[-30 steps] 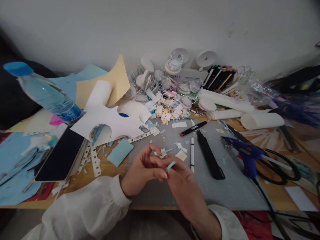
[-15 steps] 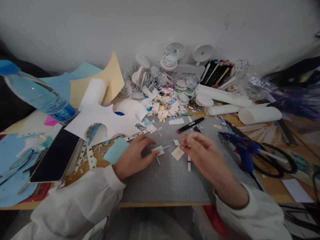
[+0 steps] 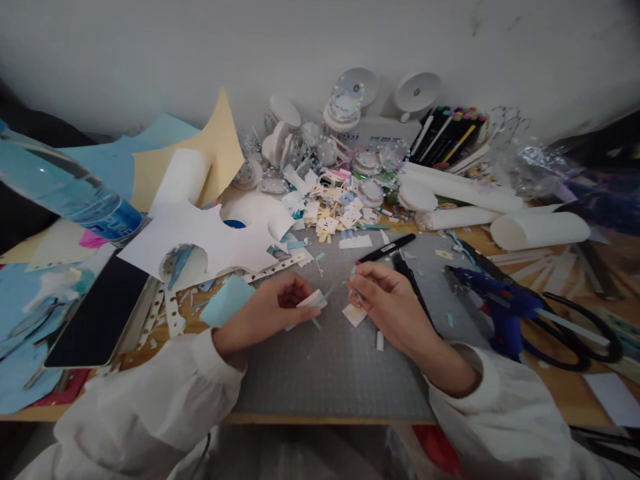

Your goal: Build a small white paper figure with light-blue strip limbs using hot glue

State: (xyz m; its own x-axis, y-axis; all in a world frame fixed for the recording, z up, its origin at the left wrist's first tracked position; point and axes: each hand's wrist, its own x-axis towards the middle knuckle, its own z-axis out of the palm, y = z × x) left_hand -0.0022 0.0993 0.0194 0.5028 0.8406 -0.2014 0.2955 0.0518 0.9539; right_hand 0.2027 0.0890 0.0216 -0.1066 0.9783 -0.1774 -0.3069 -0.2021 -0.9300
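Over the grey cutting mat [image 3: 330, 373], my left hand [image 3: 270, 312] pinches a small white paper piece [image 3: 313, 300] with thin blue strips sticking out of it. My right hand [image 3: 387, 303] is close by to the right, fingers curled, pinching a thin light-blue paper strip [image 3: 353, 272] at its fingertips. A small cream paper square [image 3: 354, 315] lies on the mat between the hands. A white marker [image 3: 380, 340] lies partly hidden under my right hand.
A black marker [image 3: 386, 249], a black bar [image 3: 410, 283], a blue glue gun [image 3: 500, 300] and black scissors [image 3: 580, 330] lie to the right. Paper scraps, white rolls [image 3: 540, 230] and a marker set [image 3: 447, 137] crowd the back. A phone [image 3: 97, 313], water bottle [image 3: 65, 193] and paper sheets lie left.
A second ago both hands were together near me around a blue strip. They moved out over the mat; my left hand picked up the white piece, my right hand drew nearer with a strip.
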